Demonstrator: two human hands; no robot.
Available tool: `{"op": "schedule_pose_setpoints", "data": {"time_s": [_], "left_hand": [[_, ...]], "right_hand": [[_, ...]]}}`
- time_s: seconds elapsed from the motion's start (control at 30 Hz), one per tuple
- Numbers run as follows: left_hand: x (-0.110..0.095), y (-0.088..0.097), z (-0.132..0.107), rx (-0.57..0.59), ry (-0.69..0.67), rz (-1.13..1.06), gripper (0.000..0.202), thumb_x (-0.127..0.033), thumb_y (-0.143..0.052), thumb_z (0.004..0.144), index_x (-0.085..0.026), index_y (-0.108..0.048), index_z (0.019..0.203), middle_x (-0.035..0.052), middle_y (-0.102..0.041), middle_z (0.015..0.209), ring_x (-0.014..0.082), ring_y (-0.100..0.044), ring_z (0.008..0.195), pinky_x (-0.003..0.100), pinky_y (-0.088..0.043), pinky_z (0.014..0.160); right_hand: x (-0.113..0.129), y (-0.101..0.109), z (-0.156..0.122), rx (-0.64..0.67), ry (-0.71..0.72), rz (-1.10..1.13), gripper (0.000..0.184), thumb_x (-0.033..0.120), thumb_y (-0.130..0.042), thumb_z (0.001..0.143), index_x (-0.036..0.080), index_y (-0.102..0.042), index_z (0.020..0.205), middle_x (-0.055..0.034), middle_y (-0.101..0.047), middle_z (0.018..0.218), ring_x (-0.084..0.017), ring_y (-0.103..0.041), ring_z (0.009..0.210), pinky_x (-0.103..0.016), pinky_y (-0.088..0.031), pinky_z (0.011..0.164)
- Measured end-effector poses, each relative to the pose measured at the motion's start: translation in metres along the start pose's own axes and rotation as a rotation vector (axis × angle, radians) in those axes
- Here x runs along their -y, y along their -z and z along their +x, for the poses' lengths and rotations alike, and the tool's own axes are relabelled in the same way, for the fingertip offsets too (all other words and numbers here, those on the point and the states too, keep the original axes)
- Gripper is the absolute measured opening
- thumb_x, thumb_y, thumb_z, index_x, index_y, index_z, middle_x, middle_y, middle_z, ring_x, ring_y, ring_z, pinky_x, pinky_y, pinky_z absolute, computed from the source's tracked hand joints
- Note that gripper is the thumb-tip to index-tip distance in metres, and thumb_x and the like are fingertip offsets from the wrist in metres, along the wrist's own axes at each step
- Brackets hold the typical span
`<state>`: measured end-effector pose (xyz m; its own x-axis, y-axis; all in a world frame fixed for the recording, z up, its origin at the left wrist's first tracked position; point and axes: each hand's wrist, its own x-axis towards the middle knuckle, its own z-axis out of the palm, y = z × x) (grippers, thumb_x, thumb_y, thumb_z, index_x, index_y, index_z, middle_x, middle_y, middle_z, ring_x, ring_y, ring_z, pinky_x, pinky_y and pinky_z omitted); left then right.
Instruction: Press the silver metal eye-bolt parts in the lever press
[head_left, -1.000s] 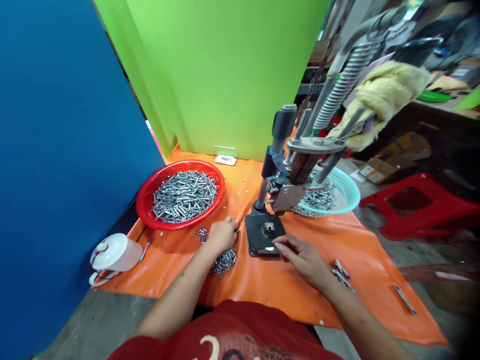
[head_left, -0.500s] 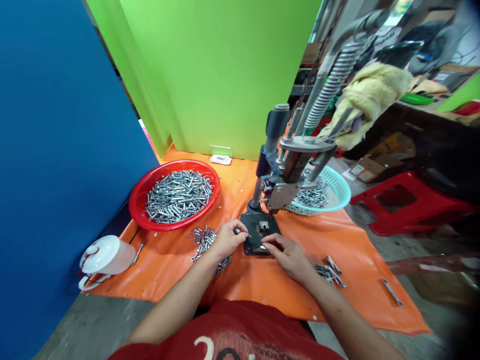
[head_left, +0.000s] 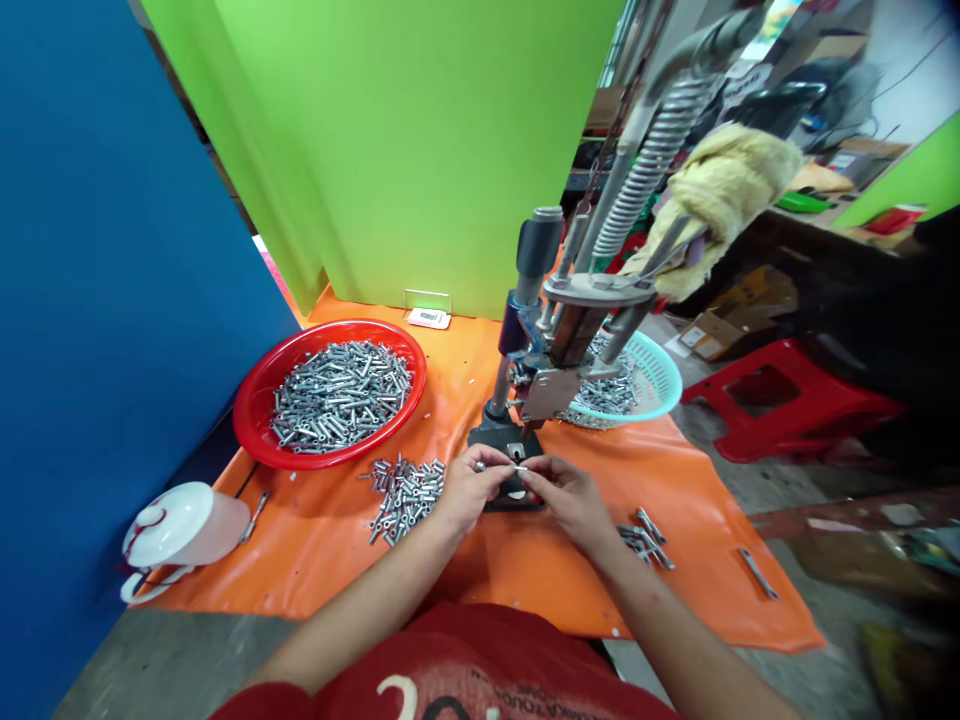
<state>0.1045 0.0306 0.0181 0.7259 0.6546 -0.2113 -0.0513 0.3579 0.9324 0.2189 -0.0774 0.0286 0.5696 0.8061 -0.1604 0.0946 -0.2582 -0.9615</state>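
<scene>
Over the front of the hand press's black base (head_left: 495, 438), both my hands meet fingertip to fingertip. Pinched between the thumb and fingers of my left hand (head_left: 466, 490) is one end of a small pale metal-looking piece (head_left: 520, 469). My right hand (head_left: 571, 498) is closed on its other end; the fingers hide most of it, so its kind is unclear. Just behind the fingertips a small metal fixture (head_left: 515, 451) sits on the base. A pile of small metal tubular parts (head_left: 405, 505) lies left of my left hand. Several longer metal pieces (head_left: 646, 540) lie right of my right wrist.
A red basin (head_left: 247, 425) of metal parts stands at the left, a light-blue basket (head_left: 664, 375) of parts behind the press (head_left: 551, 392). A lidded white mug (head_left: 191, 525) is at the table's left edge. A yellow cloth (head_left: 731, 190) wraps the press handle. A single metal piece (head_left: 757, 573) lies far right.
My hands have come together from either side of the base, and the small pale piece now spans their fingertips. The whole view has shifted slightly.
</scene>
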Motion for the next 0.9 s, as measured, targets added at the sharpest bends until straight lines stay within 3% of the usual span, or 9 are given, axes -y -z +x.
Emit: {"op": "schedule_pose_setpoints", "data": {"time_s": [0.17,0.3,0.47,0.57,0.63,0.73,0.83,0.9], "left_hand": [[0.007,-0.002,0.012,-0.097,-0.311,0.573,0.022,-0.018,-0.066,0.071,-0.018,-0.062,0.092,0.0009,-0.058,0.085,0.0121,-0.053,0.076,0.024,-0.043,0.07],[0.006,0.002,0.022,-0.021,-0.426,0.802,0.028,-0.011,-0.061,0.074,-0.019,-0.06,0.1,0.0027,-0.056,0.091,0.0142,-0.053,0.084,0.027,-0.045,0.077],[0.007,0.003,0.026,0.024,-0.461,0.883,0.025,-0.011,-0.056,0.078,-0.018,-0.059,0.101,0.0031,-0.056,0.09,0.015,-0.054,0.085,0.027,-0.045,0.079],[0.007,0.001,0.026,0.01,-0.477,0.918,0.022,-0.013,-0.055,0.079,-0.019,-0.058,0.1,0.0035,-0.056,0.091,0.0153,-0.054,0.085,0.027,-0.045,0.078],[0.007,-0.001,0.026,-0.004,-0.48,0.933,0.019,-0.014,-0.055,0.08,-0.019,-0.058,0.098,0.0035,-0.057,0.091,0.0151,-0.054,0.084,0.027,-0.045,0.077],[0.008,-0.003,0.026,-0.031,-0.475,0.95,0.018,-0.015,-0.055,0.08,-0.019,-0.058,0.097,0.003,-0.057,0.089,0.0146,-0.055,0.083,0.026,-0.045,0.077],[0.012,-0.003,0.027,-0.037,-0.472,0.936,0.017,-0.016,-0.054,0.08,-0.019,-0.058,0.096,0.0029,-0.056,0.089,0.0143,-0.055,0.082,0.026,-0.045,0.076],[0.015,-0.003,0.028,-0.038,-0.478,0.92,0.018,-0.016,-0.054,0.079,-0.018,-0.057,0.096,0.0033,-0.056,0.09,0.0147,-0.054,0.083,0.026,-0.045,0.076]], "right_hand": [[-0.01,0.009,0.011,-0.065,0.351,-0.552,0.024,0.036,-0.047,0.088,0.016,-0.06,0.094,-0.0077,-0.063,0.092,-0.017,-0.06,0.085,-0.029,-0.047,0.078],[-0.008,0.009,0.019,-0.048,0.464,-0.866,0.025,0.028,-0.039,0.092,0.016,-0.06,0.098,-0.0097,-0.061,0.096,-0.018,-0.059,0.089,-0.029,-0.047,0.079],[-0.01,0.003,0.023,-0.059,0.49,-0.927,0.026,0.025,-0.04,0.092,0.02,-0.062,0.105,-0.0078,-0.062,0.096,-0.015,-0.059,0.09,-0.024,-0.047,0.079],[-0.009,0.01,0.023,-0.053,0.483,-0.873,0.028,0.027,-0.041,0.093,0.022,-0.06,0.111,-0.0067,-0.063,0.1,-0.015,-0.06,0.092,-0.024,-0.047,0.081],[-0.007,0.026,0.019,-0.036,0.445,-0.831,0.029,0.032,-0.042,0.092,0.023,-0.06,0.113,-0.0065,-0.063,0.104,-0.015,-0.061,0.09,-0.024,-0.048,0.078],[-0.007,0.07,0.006,0.01,0.3,-0.884,0.029,0.036,-0.045,0.089,0.023,-0.064,0.107,-0.0054,-0.064,0.103,-0.014,-0.061,0.081,-0.023,-0.046,0.07],[-0.016,0.117,-0.016,0.058,0.141,-1.003,0.027,0.037,-0.05,0.084,0.023,-0.067,0.101,-0.0045,-0.063,0.097,-0.013,-0.06,0.079,-0.023,-0.043,0.069],[-0.027,0.137,-0.032,0.09,0.061,-1.061,0.025,0.034,-0.053,0.081,0.023,-0.068,0.098,-0.0046,-0.061,0.095,-0.014,-0.059,0.082,-0.023,-0.042,0.07]]}}
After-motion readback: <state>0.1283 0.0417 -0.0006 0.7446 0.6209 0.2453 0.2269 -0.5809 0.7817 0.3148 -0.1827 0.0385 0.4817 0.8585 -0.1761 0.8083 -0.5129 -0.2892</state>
